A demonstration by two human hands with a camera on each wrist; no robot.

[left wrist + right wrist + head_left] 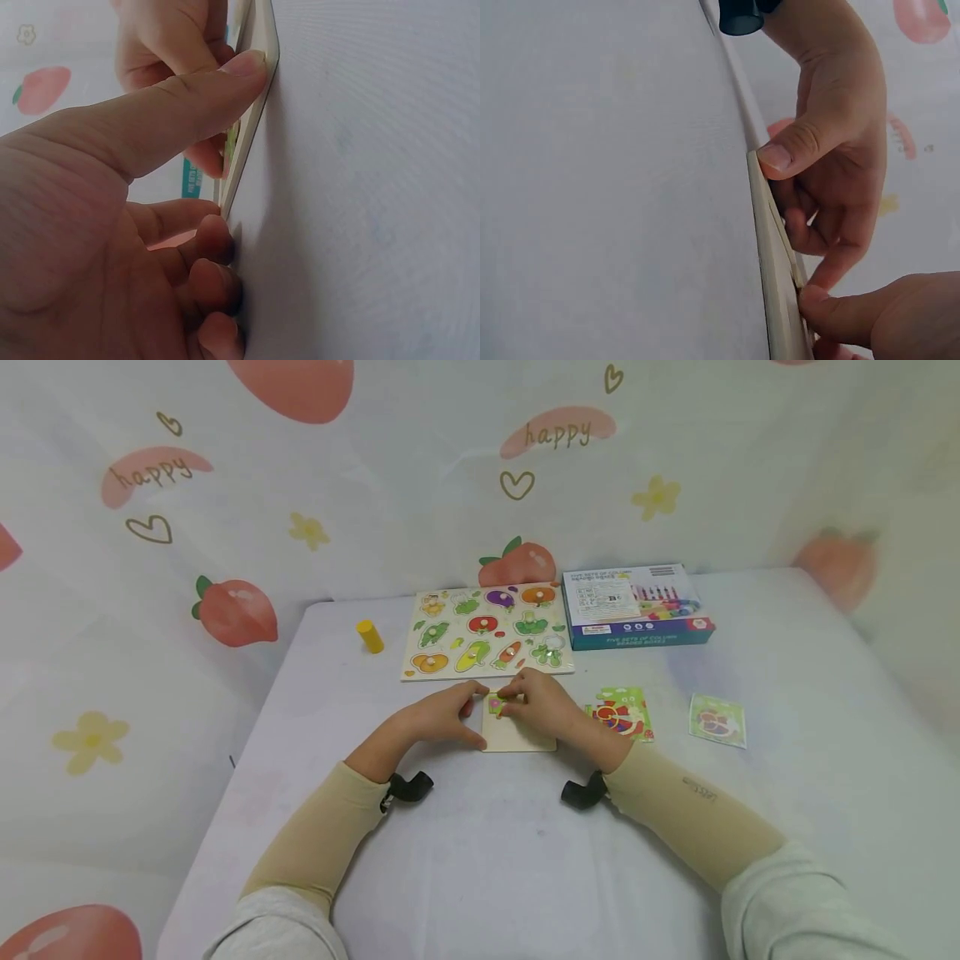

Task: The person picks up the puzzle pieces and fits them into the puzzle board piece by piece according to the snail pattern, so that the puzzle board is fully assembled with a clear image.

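Note:
In front of the person lies a small pale wooden puzzle tray (521, 739), flat on the table. The left hand (442, 714) holds it by its left side, thumb on the near corner and index finger at the far corner; in the left wrist view the other fingers of that hand (150, 187) are curled beside the edge. Over the tray's far left corner, the right hand (542, 702) pinches a green-and-pink puzzle piece (494, 703) between thumb and finger. Right of that hand lie colorful loose puzzle pieces (622, 714), partly hidden by the forearm.
A vegetable peg puzzle board (450, 647) lies just beyond the tray. Beside it sits a flat teal-sided box (637, 635). A yellow cylinder (371, 637) stands at the far left, and a small picture card (717, 720) lies at the right.

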